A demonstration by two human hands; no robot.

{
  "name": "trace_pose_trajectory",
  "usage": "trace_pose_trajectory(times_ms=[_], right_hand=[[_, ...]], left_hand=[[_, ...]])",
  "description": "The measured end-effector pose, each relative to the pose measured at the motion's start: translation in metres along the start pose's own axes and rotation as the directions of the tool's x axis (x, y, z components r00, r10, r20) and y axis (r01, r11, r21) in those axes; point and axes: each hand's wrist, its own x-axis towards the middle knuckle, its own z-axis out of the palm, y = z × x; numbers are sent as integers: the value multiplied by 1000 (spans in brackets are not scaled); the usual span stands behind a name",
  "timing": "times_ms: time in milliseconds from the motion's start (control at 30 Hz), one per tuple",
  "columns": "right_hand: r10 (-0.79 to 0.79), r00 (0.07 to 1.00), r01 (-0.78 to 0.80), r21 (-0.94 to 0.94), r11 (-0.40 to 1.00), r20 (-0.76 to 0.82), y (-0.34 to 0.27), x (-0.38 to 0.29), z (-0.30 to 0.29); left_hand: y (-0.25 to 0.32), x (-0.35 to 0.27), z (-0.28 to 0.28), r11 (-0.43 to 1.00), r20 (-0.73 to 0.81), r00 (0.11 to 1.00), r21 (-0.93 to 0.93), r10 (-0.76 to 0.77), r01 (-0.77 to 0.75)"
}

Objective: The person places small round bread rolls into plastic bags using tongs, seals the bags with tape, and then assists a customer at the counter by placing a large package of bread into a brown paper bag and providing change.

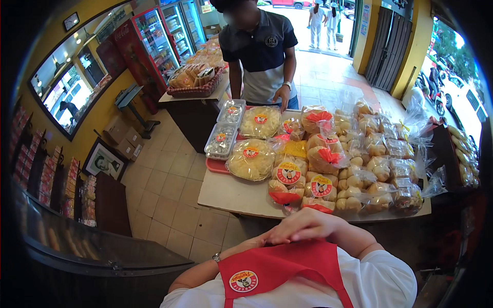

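Note:
My right hand lies over my left hand in front of the red apron on my chest. The overlap hides most of my left fingers, and no object shows in either hand. A metal wristwatch is on my left wrist. Just beyond my hands stands a table with bagged bread rolls at its right and middle. Two round wrapped pastries and two clear plastic boxes sit at its left, partly over a red tray.
Across the table stands a person in a dark polo shirt, one hand low near its far edge. A bread basket rests on a counter behind. Shelves and a glass case flank my left; a rack of bagged bread stands right.

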Motion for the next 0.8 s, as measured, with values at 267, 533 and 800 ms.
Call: trace_pose_trajectory(times_ms=[267, 533, 800], right_hand=[[-286, 796, 231, 170, 958, 533, -26, 23, 39], [-537, 756, 440, 316, 841, 374, -25, 23, 59], [-442, 843, 460, 16, 888, 305, -43, 2, 67]], left_hand=[[41, 9, 40, 956, 7, 995, 277, -104, 98], [43, 20, 48, 856, 83, 961, 479, -265, 195], [41, 91, 49, 695, 61, 836, 591, -545, 410]])
